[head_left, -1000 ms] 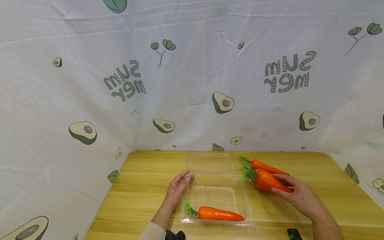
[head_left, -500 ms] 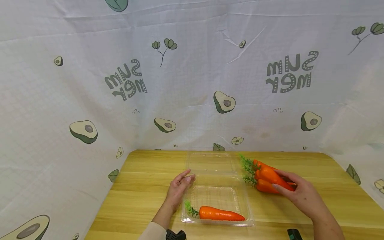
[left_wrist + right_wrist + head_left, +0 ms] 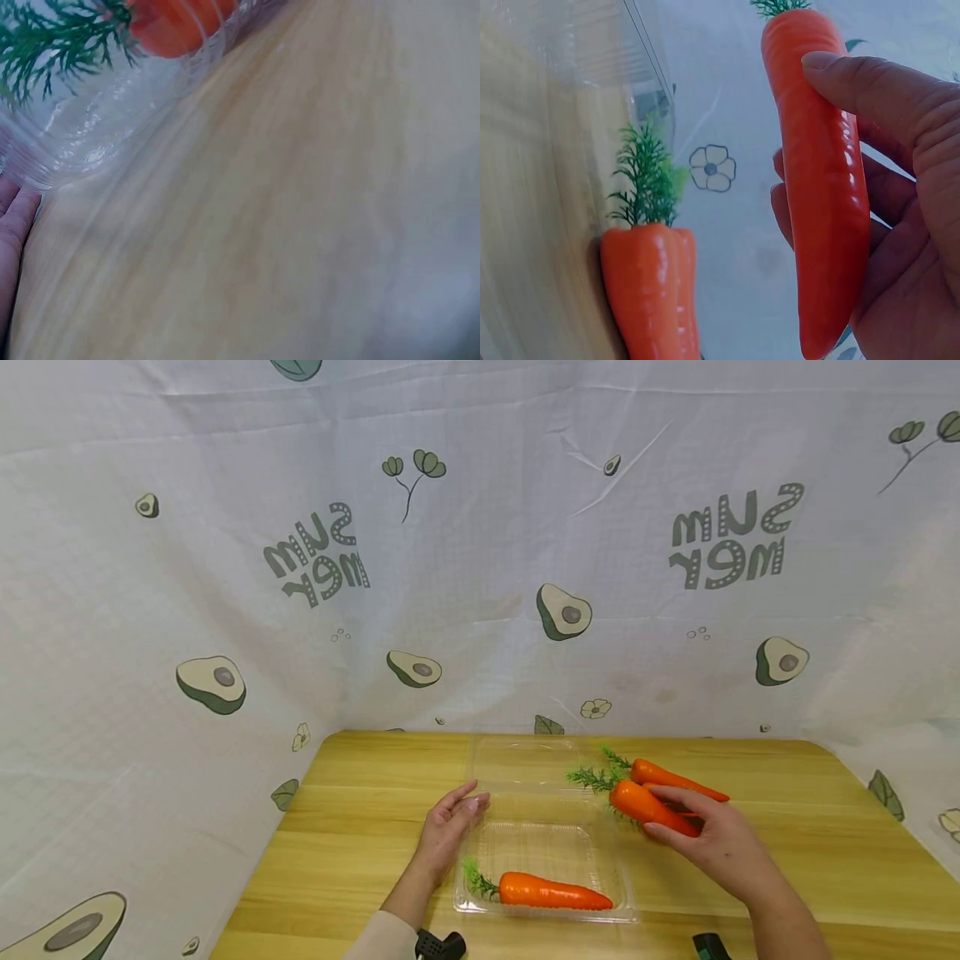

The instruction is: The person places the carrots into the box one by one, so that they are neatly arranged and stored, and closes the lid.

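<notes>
My right hand (image 3: 723, 843) grips an orange carrot (image 3: 637, 802) with a feathery green top, thumb on one side and fingers round the other. In the right wrist view this carrot (image 3: 821, 202) is raised, its leafy end up and tip down. My left hand (image 3: 442, 835) rests at the left side of a clear plastic box (image 3: 618, 893), fingers fairly straight against its rim. Another carrot (image 3: 551, 892) lies along the near side inside the box; its orange body (image 3: 176, 26) shows in the left wrist view.
Beyond the held carrot another carrot (image 3: 675, 778) lies on the wooden table (image 3: 360, 827), and part of one more shows under my right hand. The box's clear lid (image 3: 525, 764) lies folded back at the far side. A printed white cloth (image 3: 465, 568) hangs behind.
My right hand has raised the carrot off the others and carried it left toward the box. The left hand and the carrot in the box have not moved.
</notes>
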`<state>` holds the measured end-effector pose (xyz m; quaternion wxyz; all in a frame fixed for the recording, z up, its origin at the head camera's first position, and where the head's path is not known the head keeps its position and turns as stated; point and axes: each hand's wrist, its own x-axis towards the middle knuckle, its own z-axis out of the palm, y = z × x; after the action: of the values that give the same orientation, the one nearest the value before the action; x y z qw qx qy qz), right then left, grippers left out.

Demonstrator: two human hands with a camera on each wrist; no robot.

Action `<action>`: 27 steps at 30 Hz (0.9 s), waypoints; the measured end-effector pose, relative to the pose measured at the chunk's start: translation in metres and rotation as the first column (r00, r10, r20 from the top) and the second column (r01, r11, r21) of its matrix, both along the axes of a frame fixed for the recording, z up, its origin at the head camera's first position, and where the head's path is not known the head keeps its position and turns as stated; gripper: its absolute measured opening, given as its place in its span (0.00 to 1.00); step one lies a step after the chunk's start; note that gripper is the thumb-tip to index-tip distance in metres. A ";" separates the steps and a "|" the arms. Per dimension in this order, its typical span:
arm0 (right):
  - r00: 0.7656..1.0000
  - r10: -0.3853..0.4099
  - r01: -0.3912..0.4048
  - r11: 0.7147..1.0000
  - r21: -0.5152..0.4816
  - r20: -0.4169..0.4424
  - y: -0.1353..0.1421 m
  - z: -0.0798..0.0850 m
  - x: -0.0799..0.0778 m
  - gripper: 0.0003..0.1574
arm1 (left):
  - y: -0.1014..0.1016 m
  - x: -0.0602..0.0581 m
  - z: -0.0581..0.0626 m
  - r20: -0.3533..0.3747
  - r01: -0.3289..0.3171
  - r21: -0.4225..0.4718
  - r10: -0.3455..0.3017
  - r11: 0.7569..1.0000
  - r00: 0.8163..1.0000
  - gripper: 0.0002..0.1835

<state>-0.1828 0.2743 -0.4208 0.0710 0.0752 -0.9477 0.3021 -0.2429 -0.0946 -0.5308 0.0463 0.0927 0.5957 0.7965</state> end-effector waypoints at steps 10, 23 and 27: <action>0.998 0.064 -0.063 0.993 -0.098 0.002 -0.015 -0.001 0.000 0.31 | 0.001 -0.001 0.000 -0.015 -0.006 -0.007 0.006 1.000 1.000 0.31; 0.984 0.170 -0.165 0.983 -0.083 0.060 -0.039 0.003 -0.002 0.32 | 0.000 0.000 -0.001 -0.018 -0.005 -0.022 0.005 1.000 1.000 0.30; 0.972 0.218 -0.210 0.973 -0.101 0.082 -0.046 0.002 -0.004 0.31 | 0.000 0.000 0.000 -0.004 -0.004 -0.014 0.004 1.000 1.000 0.30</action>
<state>-0.1863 0.2281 -0.4185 -0.0027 0.1596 -0.9215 0.3541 -0.2433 -0.0941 -0.5308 0.0441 0.0927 0.6014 0.7923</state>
